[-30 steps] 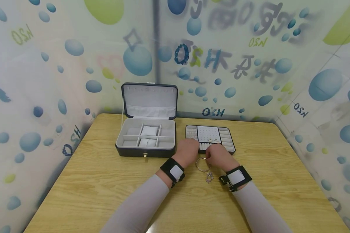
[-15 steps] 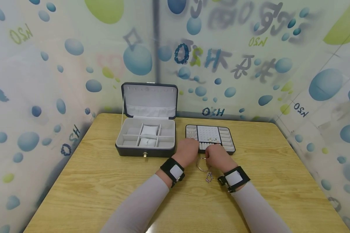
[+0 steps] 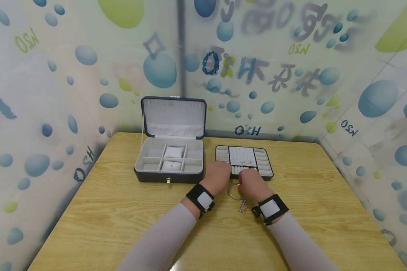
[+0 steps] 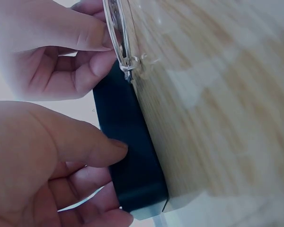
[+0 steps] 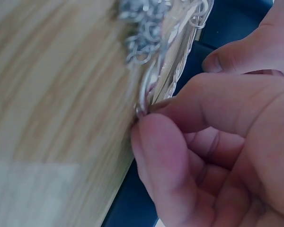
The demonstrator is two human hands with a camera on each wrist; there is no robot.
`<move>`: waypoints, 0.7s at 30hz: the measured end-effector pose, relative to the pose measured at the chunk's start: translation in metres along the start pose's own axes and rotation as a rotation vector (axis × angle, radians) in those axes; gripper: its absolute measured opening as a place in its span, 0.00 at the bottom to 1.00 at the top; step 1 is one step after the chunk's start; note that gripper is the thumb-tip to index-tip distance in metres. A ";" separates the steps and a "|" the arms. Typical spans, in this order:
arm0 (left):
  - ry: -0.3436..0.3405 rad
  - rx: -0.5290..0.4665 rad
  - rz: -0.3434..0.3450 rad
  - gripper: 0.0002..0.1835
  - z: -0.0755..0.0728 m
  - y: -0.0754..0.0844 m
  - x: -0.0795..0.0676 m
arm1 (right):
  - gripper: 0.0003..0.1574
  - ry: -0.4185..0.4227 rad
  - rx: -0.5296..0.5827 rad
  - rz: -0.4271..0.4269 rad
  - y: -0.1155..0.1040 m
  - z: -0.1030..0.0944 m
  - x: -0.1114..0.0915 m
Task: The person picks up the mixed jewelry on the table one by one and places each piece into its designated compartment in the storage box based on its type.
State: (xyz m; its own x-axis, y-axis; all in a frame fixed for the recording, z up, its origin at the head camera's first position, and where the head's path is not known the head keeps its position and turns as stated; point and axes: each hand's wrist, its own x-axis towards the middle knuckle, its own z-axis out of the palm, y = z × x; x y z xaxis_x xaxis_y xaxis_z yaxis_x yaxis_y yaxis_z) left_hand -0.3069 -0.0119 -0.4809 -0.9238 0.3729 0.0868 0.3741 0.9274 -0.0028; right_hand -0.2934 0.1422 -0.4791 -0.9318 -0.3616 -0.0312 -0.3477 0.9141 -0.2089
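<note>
My left hand grips the front left of a dark-sided jewellery tray; in the left wrist view its thumb presses the tray's side wall. Just right of it, my right hand pinches a thin metal bangle between thumb and index finger at the tray's front, clearest in the right wrist view. A cluster of small linked metal pieces lies beside the bangle, nearer the person. Small gold-coloured earrings sit on the tray's white dotted panel. My hands hide part of the tray's front row.
Left of the tray stands a dark jewellery box with its lid raised. Two small white cushions lie in its middle compartments. Patterned walls close in the wooden table behind and at both sides.
My right wrist has turned and shifted slightly left and toward the person. The bangle has barely moved, and my left hand stays at the tray.
</note>
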 end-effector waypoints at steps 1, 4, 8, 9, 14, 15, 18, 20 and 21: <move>-0.003 0.000 0.000 0.06 0.000 0.000 0.000 | 0.13 0.000 0.001 0.002 0.000 0.000 0.000; -0.010 -0.001 0.001 0.05 0.000 0.000 0.000 | 0.14 0.003 -0.003 0.008 0.000 0.002 0.000; -0.001 0.000 0.007 0.05 0.000 0.000 0.000 | 0.16 -0.002 -0.012 0.015 0.000 0.002 0.000; 0.003 0.000 0.009 0.05 0.000 0.000 0.000 | 0.16 -0.004 -0.013 0.017 -0.001 0.002 -0.001; 0.008 -0.004 0.013 0.04 0.001 -0.001 0.000 | 0.17 -0.019 -0.006 0.026 -0.002 0.001 -0.001; 0.006 -0.005 0.013 0.04 0.001 -0.001 0.000 | 0.17 -0.020 -0.004 0.027 -0.002 0.001 -0.001; 0.005 -0.007 0.015 0.03 0.002 -0.001 0.001 | 0.18 -0.028 -0.003 0.030 -0.003 0.001 -0.002; 0.009 -0.006 0.015 0.04 0.002 -0.001 0.001 | 0.18 -0.027 -0.003 0.032 -0.003 0.001 -0.002; 0.010 -0.005 0.015 0.04 0.002 -0.001 0.001 | 0.18 -0.028 -0.006 0.032 -0.003 0.001 -0.002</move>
State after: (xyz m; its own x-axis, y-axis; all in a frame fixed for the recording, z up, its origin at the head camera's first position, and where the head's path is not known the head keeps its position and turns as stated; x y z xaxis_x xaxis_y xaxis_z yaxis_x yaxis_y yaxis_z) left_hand -0.3080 -0.0128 -0.4828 -0.9171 0.3867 0.0970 0.3887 0.9214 0.0013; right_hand -0.2906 0.1395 -0.4797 -0.9392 -0.3372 -0.0653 -0.3185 0.9262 -0.2015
